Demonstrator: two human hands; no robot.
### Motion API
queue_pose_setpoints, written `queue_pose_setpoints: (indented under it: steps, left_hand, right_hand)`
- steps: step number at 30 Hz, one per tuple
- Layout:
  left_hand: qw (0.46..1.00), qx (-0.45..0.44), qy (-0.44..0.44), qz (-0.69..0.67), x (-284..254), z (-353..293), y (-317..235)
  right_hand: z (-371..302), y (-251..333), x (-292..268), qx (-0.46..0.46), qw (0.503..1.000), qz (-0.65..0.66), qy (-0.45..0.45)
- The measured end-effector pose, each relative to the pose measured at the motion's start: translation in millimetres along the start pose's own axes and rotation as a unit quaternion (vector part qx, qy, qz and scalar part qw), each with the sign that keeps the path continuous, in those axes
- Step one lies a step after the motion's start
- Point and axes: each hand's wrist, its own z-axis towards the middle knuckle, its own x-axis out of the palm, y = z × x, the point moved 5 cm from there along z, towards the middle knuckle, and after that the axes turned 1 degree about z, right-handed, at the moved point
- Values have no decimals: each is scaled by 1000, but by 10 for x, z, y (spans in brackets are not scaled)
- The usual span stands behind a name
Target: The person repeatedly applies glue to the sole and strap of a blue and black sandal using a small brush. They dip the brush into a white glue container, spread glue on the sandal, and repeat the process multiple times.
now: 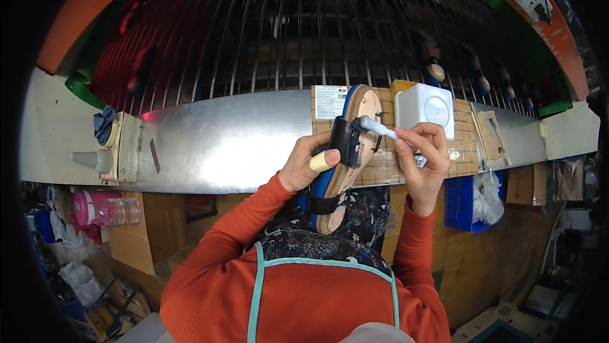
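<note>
A sandal upper with black straps is fitted round a blue shoe last, and its tan underside faces up. My left hand grips it by the side, with a pale yellow wrap on the thumb. In my right hand is a white-handled brush, pinched between thumb and fingers. The brush's head meets the folded-over black strap edge on the underside; its bristles are hard to make out. A white plastic container stands just beyond my right hand.
Cardboard covers part of the metal bench. Beyond it runs a rack of metal rods carrying several shoes on lasts. A grey cone lies at left. Below the bench, a blue crate stands right, a pink jug left.
</note>
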Motion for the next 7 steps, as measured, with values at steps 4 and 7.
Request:
queue_pose_setpoints:
  steps: [4, 7]
  left_hand:
    - [1000, -2, 9, -2, -9, -4, 27]
    - [999, -6, 34, -20, -22, -11, 65]
  right_hand:
    - [-14, -4, -18, -25, 999, -7, 32]
    - [-46, -36, -39, -15, 999, -20, 46]
